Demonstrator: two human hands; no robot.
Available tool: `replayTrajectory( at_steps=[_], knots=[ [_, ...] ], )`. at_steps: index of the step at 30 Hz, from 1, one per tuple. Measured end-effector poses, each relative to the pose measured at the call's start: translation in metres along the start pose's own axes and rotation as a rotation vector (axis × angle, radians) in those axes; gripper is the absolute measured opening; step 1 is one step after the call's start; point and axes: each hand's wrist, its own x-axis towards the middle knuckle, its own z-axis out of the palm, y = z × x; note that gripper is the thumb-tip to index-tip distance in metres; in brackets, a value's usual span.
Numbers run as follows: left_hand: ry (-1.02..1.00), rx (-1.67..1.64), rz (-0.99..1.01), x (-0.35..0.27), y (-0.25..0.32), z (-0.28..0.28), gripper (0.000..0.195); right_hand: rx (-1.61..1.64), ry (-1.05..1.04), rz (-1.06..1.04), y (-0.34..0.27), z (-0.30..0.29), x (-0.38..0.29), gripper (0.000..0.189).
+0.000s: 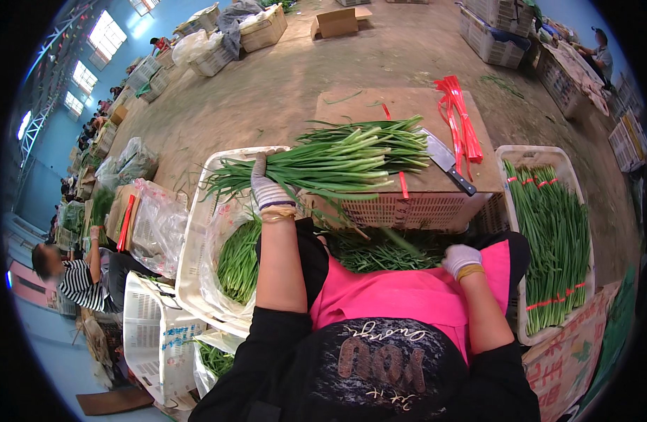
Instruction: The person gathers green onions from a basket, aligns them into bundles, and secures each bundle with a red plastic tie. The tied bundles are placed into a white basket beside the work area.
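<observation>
My left hand [269, 184], in a striped knit glove, grips a loose bunch of garlic chives [328, 171] near its leafy end. The pale stem ends point right, over a brown board [336, 108]. Behind it, more chives [410, 154] lie on the board, with a red strap end [403, 184] showing at the front edge. My gloved right hand [462, 260] is low over the pink apron [392, 295], fingers curled; whether it holds anything is unclear. A blurred green leaf [405, 243] hangs in the air left of it. A black-handled knife [460, 180] lies at the chives' stem ends.
Red plastic straps [463, 126] lie at the board's right. An upturned crate [376, 208] supports the board. Loose leaves [381, 256] fill the space below. Bundled chives fill the right crate [587, 205]; a lined crate [189, 253] holds chives at left. A person [83, 282] sits further left.
</observation>
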Motion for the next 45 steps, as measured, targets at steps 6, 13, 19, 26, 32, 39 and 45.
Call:
replayTrajectory(
  at_steps=[6,13,19,26,32,39,45],
  knots=[
    [-0.042,0.023,0.027,-0.018,0.001,0.025,0.024,0.799,0.342,-0.573,-0.056,-0.041,-0.035,0.081],
    [-0.201,-0.042,0.073,-0.032,-0.008,0.045,0.016,1.349,0.699,-0.932,-0.134,-0.074,-0.028,0.020],
    [-0.376,0.002,0.177,-0.026,0.015,0.034,0.013,0.743,0.426,-0.309,-0.041,-0.017,0.000,0.028],
    [-0.602,-0.114,0.015,-0.041,-0.017,0.033,0.015,1.616,0.279,-0.787,-0.056,-0.065,-0.021,0.061],
    [-0.295,-0.036,0.077,-0.038,-0.024,0.030,0.016,1.569,0.486,-0.750,-0.111,-0.073,-0.045,0.017],
    [-0.257,-0.049,0.088,-0.042,-0.035,0.016,0.014,1.647,0.436,-0.687,-0.089,-0.086,-0.028,0.044],
    [-0.506,-0.171,-0.057,-0.050,-0.048,0.030,0.015,1.833,0.188,-0.653,-0.095,-0.099,-0.025,0.027]
  ],
)
